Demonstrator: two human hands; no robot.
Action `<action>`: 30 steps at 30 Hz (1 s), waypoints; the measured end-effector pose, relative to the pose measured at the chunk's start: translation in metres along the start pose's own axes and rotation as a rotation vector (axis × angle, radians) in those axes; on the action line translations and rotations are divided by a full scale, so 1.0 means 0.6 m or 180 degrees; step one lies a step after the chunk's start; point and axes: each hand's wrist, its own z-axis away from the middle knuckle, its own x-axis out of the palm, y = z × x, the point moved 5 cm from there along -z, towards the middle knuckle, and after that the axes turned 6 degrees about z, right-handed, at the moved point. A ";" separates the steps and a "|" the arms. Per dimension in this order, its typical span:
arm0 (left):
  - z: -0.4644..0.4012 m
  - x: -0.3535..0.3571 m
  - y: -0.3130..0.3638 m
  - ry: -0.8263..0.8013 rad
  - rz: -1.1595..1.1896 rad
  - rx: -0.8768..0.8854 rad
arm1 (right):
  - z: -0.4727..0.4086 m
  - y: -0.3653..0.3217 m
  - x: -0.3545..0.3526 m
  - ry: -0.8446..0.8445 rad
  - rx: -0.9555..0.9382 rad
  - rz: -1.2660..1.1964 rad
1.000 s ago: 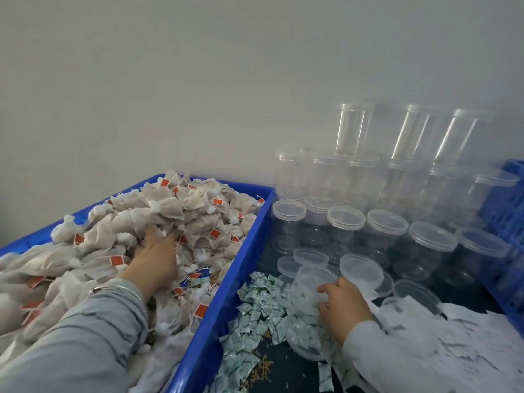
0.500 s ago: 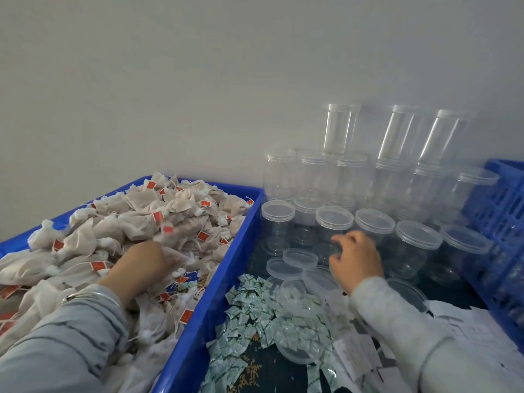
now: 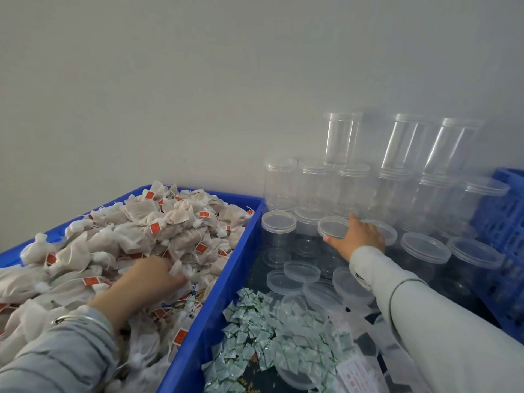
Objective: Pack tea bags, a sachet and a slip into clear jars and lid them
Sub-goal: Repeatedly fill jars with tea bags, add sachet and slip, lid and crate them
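A blue crate point(image 3: 241, 251) on the left holds a heap of white tea bags point(image 3: 158, 231) with red tags. My left hand point(image 3: 150, 276) is buried in the heap, its fingers curled around tea bags. On the right, clear lidded jars point(image 3: 425, 251) stand in rows and stacked against the wall. My right hand point(image 3: 355, 236) reaches over them and grips the lid of one front-row jar point(image 3: 333, 226), thumb at its near rim. Green-printed sachets point(image 3: 269, 333) lie in a pile below, beside white paper slips point(image 3: 360, 373).
Loose clear lids point(image 3: 300, 272) lie on the dark surface between the jars and the sachets. Another blue crate point(image 3: 507, 222) stands at the far right. A plain grey wall rises right behind the stacked jars.
My right hand left the sachet pile, moved up and away to the jar rows and took hold of a jar lid. My left hand shifted slightly right within the tea bags.
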 end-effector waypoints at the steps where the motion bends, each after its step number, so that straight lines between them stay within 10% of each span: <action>1: 0.000 0.001 0.000 -0.0002 0.0007 0.0011 | 0.000 -0.001 0.000 0.0035 -0.0003 -0.0041; 14: 0.051 -0.053 0.069 0.0800 0.1136 0.0634 | 0.115 -0.025 -0.095 0.0985 -0.0592 -0.2661; 19: 0.146 -0.076 0.194 -0.0006 0.2533 0.1641 | 0.258 -0.077 -0.131 0.0376 -0.2156 -0.2366; 22: 0.196 -0.052 0.252 -0.0491 0.1819 0.2220 | 0.328 -0.095 -0.136 0.0123 -0.2816 -0.2065; 30: 0.235 -0.019 0.278 -0.0523 0.1421 0.2364 | 0.342 -0.025 -0.098 -0.0804 -0.2360 -0.1574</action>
